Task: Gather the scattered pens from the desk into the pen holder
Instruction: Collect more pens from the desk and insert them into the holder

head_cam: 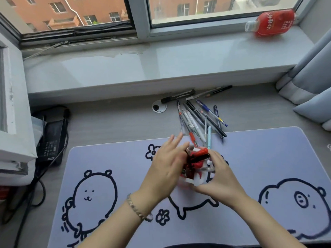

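Note:
A red and white pen holder (pixel 198 179) sits on the lilac desk mat (pixel 250 167) in the middle, with red and black pens (pixel 199 155) sticking out of its top. My right hand (pixel 221 181) grips the holder from the right side. My left hand (pixel 168 165) is against its left side, fingers straight and spread, touching the pens in it; the view is blurred here. Several scattered pens (pixel 198 119) lie in a loose pile on the grey desk just beyond the mat. Two dark pens (pixel 179 97) lie by the windowsill.
A round cable grommet (pixel 159 107) is set in the desk left of the pile. A black power adapter with cables (pixel 51 138) lies at the left. A red bottle (pixel 272 23) lies on the windowsill (pixel 143 68). Curtains (pixel 311 83) hang at right.

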{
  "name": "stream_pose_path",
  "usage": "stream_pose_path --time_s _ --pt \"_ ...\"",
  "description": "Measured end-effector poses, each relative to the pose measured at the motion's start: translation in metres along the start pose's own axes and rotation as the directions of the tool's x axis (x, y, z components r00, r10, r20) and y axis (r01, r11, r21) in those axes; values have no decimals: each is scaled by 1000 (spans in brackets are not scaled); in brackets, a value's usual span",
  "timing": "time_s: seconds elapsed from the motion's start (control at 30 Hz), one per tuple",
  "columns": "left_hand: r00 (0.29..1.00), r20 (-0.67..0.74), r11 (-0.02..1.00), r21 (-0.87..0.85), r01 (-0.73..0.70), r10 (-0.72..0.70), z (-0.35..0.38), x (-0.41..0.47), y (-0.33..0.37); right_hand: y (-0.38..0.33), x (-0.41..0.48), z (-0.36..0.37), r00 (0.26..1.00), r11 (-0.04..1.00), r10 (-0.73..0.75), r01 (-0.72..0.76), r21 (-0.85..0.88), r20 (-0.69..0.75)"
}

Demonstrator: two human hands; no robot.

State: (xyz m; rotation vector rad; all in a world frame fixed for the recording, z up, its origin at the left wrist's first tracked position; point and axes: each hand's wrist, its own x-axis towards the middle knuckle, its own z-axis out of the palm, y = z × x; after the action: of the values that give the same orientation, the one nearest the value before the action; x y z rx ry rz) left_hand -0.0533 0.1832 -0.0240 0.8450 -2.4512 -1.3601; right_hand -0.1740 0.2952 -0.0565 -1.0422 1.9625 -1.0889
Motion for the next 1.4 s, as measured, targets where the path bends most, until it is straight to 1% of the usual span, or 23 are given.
stream_pose_path --time_s 0.03,0.07,0.1,0.13,0.2,0.33,0.43,0.53,0.57,0.7,0.77,0.8,0.87,0.93,1.03,1.1,1.13,1.17,1.23,1.3,1.4 --pt "996 -56 985 -165 58 -68 -2 7 4 0 -1 -7 1000 1000 3 -3 -3 -29" --pt "985 -85 945 -304 119 -152 -2 15 6 -1 -2 -16 998 1000 5 -5 -3 -59" --pt "970 -97 913 -371 173 -223 0 26 5 0 -2 -26 996 1000 7 -7 -5 -85" --pt "957 -98 912 -344 223 -271 5 38 2 -1 -2 -37 994 1000 7 -8 -11 -110" --pt "933 -90 922 -213 324 -348 16 67 -6 1 -1 -56 986 999 -11 3 -47 -166" --pt "858 -101 863 -80 498 -504 40 120 -17 11 4 -79 957 995 -2 -27 -94 -289" --pt "813 -151 818 43 574 -562 55 144 -23 18 6 -87 951 995 25 -53 -84 -309" --pt "768 -173 771 64 634 -617 66 154 -29 24 7 -89 955 995 40 -64 -75 -293" --pt "765 -169 768 65 637 -621 69 156 -30 26 8 -88 958 994 47 -73 -83 -282" --pt "818 -166 811 128 571 -550 69 152 -37 29 10 -84 968 992 69 -93 -89 -243" --pt "835 -153 834 95 544 -528 64 146 -41 26 11 -80 970 992 63 -87 -92 -235" --pt "840 -139 844 44 535 -525 60 142 -42 25 11 -79 971 992 62 -85 -91 -229" --pt "835 -137 846 -111 521 -533 52 133 -44 23 10 -77 974 993 59 -80 -91 -218" --pt "815 -146 812 -288 507 -561 41 122 -44 20 8 -75 973 993 55 -76 -86 -222" --pt "798 -114 694 -576 432 -592 16 97 -37 12 6 -70 976 995 43 -62 -81 -212" --pt "812 -103 606 -720 337 -574 -3 77 -32 6 5 -63 982 996 39 -53 -71 -182" --pt "824 -117 580 -764 282 -555 -13 65 -29 3 4 -58 986 996 46 -56 -62 -159" --pt "831 -139 561 -795 231 -538 -22 54 -27 0 4 -51 990 996 57 -66 -60 -131" --pt "837 -207 556 -820 133 -506 -38 35 -23 -5 5 -34 995 995 66 -72 -75 -82" --pt "840 -272 588 -806 67 -469 -50 20 -18 -8 8 -12 998 995 60 -62 -78 -33" --pt "866 -300 643 -766 32 -399 -56 7 -11 -13 13 15 998 993 28 -23 -114 47"
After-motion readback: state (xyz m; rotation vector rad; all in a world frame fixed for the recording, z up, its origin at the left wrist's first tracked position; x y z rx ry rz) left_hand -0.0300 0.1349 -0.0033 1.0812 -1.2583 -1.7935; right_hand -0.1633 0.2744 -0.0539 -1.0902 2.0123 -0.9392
